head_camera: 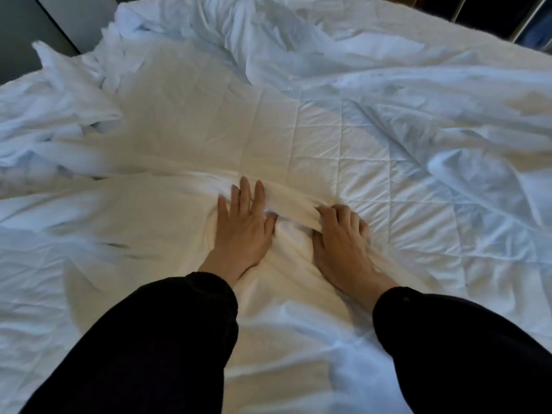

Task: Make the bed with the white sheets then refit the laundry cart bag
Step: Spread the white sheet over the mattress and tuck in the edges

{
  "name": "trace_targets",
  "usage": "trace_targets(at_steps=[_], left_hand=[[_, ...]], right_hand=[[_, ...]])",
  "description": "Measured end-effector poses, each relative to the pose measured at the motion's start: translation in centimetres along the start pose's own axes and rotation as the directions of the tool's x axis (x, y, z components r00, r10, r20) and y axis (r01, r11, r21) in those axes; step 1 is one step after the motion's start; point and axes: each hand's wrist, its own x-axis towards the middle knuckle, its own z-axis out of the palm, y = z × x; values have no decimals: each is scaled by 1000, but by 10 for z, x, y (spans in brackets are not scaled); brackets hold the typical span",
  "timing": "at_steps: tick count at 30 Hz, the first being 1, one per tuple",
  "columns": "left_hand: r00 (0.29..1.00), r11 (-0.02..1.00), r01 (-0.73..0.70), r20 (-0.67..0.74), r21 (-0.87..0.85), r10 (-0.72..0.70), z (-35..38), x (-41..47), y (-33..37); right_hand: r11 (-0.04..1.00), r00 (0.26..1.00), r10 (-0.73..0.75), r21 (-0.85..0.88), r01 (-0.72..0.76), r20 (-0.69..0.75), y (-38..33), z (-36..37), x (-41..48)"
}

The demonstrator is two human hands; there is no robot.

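Note:
A rumpled white sheet (143,222) covers the near and left part of the bed, its edge bunched into a ridge in the middle. My left hand (243,222) lies flat on that ridge with straight, spread fingers. Just to its right, my right hand (340,237) curls its fingers round a fold of the same sheet. Beyond the hands shows the quilted white mattress pad (343,138). More loose white bedding (268,40) is heaped along the far side and at the right. Both arms are in black sleeves. The laundry cart is out of view.
A dark grey wall or floor strip (30,25) shows past the bed's far left corner. At the top right stands dark furniture with a metal frame (531,16). White bedding fills everything else in view.

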Motion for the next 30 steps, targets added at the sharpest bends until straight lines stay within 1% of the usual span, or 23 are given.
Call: trace_targets(at_steps=[1, 5, 7, 9, 11, 12, 14, 16, 17, 19, 21, 23, 25, 28, 30], left_hand=[[1000, 1000, 8, 14, 14, -8, 0, -2, 1], [993, 997, 57, 101, -45, -52, -6, -15, 8], [983, 995, 76, 175, -67, -64, -13, -25, 11], [973, 995, 60, 226, -83, -40, -23, -40, 16], [980, 981, 14, 198, -193, 25, -38, -58, 28], [987, 959, -21, 145, -283, 64, -46, -69, 37], [993, 903, -88, 32, -421, 112, -63, -89, 60], [996, 863, -80, -4, -500, 89, -82, -109, 88], [997, 831, -63, -6, -552, 71, -93, -120, 103], [998, 752, -55, -17, -656, 58, -118, -141, 136], [998, 697, -64, -29, -714, 61, -146, -166, 168], [999, 637, -42, -21, -770, 40, -176, -196, 200], [1000, 548, 7, 6, -836, -3, -203, -232, 228], [995, 414, 86, 59, -906, -78, -248, -296, 265], [991, 336, 107, 73, -936, -114, -283, -340, 293]], right_hand=[[1000, 999, 3, 4, -3, 43, 0, -2, 0], [999, 971, -53, -2, 55, 233, -3, -22, 2], [995, 935, -87, -10, 96, 345, 0, -33, -5], [991, 888, -90, -45, 123, 450, -2, -46, -20], [991, 869, -70, -66, 117, 490, -5, -60, -41], [992, 861, -68, -54, 110, 503, -7, -70, -53], [996, 841, -85, 38, 77, 535, -8, -96, -79], [989, 838, -83, 150, 2, 539, -6, -130, -104], [983, 850, -68, 183, -34, 523, -2, -149, -115], [966, 882, 2, 227, -124, 472, 11, -185, -134], [928, 896, 101, 285, -242, 432, 24, -222, -151], [867, 894, 176, 365, -339, 412, 39, -260, -170], [800, 891, 213, 452, -395, 402, 53, -302, -195], [693, 890, 226, 577, -432, 395, 70, -374, -246], [601, 881, 214, 654, -460, 422, 80, -420, -283]])
